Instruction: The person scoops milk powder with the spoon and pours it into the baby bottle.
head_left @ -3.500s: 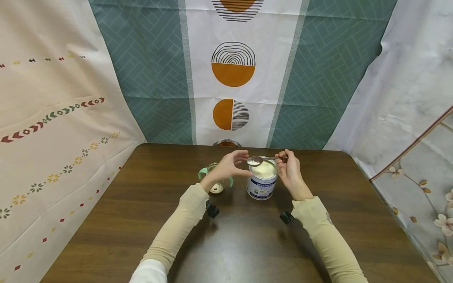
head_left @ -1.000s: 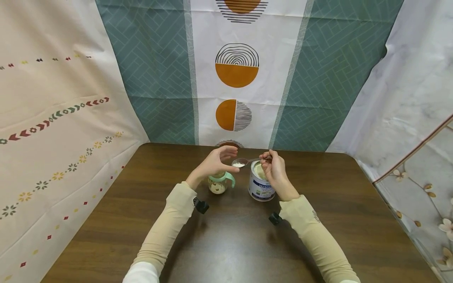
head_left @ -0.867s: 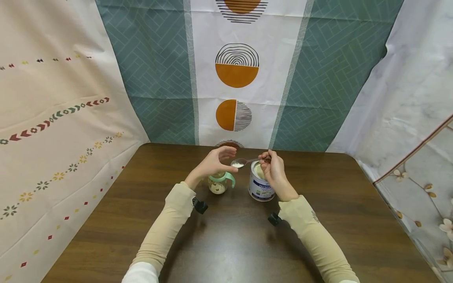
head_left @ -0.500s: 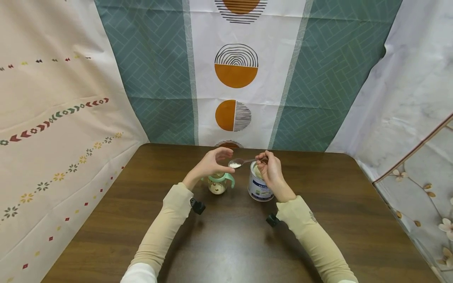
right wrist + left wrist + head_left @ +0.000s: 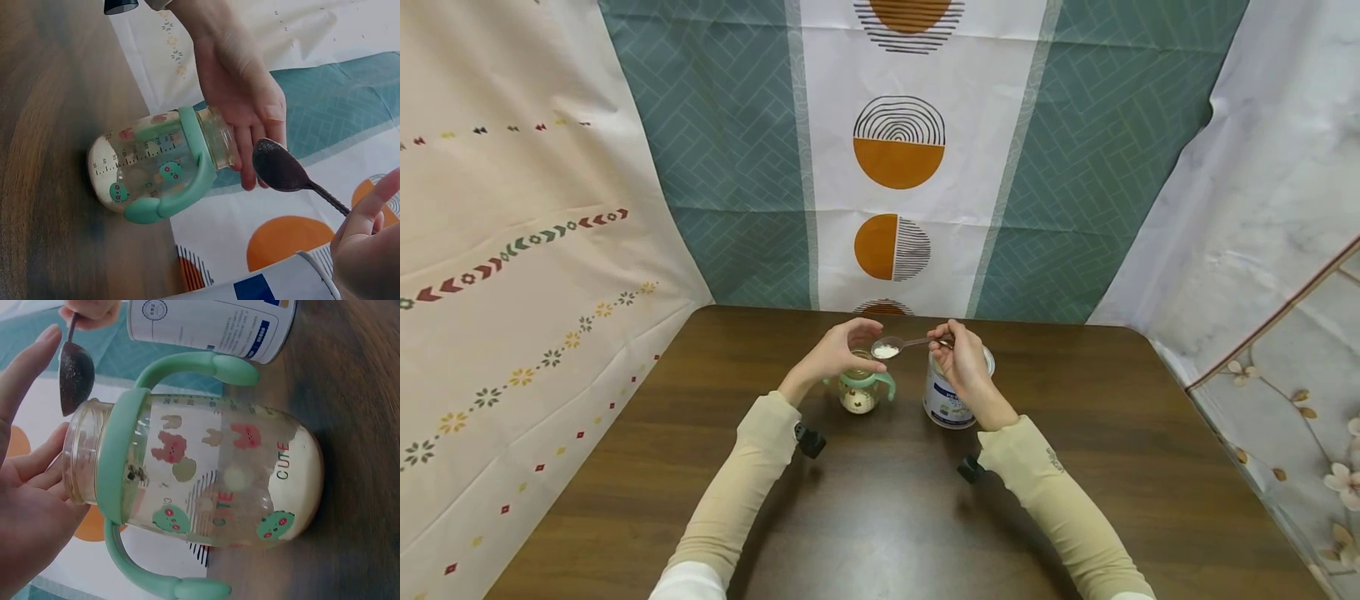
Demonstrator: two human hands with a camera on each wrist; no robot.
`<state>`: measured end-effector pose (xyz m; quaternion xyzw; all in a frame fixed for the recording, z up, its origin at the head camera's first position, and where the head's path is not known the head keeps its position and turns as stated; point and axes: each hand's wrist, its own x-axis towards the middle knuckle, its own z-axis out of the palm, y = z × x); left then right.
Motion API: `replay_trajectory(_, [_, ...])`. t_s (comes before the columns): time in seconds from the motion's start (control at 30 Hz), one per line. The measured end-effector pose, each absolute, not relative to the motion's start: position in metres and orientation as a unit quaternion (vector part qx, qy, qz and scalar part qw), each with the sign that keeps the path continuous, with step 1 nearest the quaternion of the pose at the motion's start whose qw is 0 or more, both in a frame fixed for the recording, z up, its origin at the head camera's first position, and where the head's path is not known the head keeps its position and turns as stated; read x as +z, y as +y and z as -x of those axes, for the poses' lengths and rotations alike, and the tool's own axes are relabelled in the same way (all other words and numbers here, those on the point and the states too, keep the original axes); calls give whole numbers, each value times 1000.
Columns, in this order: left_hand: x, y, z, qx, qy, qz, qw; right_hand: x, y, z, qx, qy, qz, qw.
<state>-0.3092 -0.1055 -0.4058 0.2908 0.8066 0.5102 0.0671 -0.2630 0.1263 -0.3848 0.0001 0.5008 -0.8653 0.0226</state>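
Observation:
My right hand (image 5: 964, 362) pinches the handle of a metal spoon (image 5: 888, 347); its bowl carries white powder and hangs right at the mouth of a baby bottle (image 5: 206, 469). The bottle stands upright, with two mint-green handles, printed cartoon figures and pale powder at its bottom. Around the bottle's neck my left hand (image 5: 831, 354) is cupped, thumb and fingers spread apart, with the palm beside the neck in the left wrist view. Just right of the bottle stands an open white and blue tin (image 5: 946, 404), partly hidden behind my right hand.
Everything stands on a dark brown wooden table (image 5: 880, 508). A patterned cloth backdrop (image 5: 722, 167) hangs behind the table's far edge, with more cloth at both sides.
The powder-laden spoon in my right hand has moved left from over the tin to the bottle's mouth. My left hand has also moved left, from between tin and bottle to the bottle's neck.

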Motion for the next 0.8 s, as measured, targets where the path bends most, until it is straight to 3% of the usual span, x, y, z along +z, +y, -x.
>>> replay_trajectory(0.3, [-410, -108, 310, 490, 819, -290, 71, -384, 114, 263, -843, 537, 16, 21])
replay_trajectory(0.8, [-415, -110, 310, 481, 821, -298, 72, -392, 97, 253, -763, 627, 155, -22])
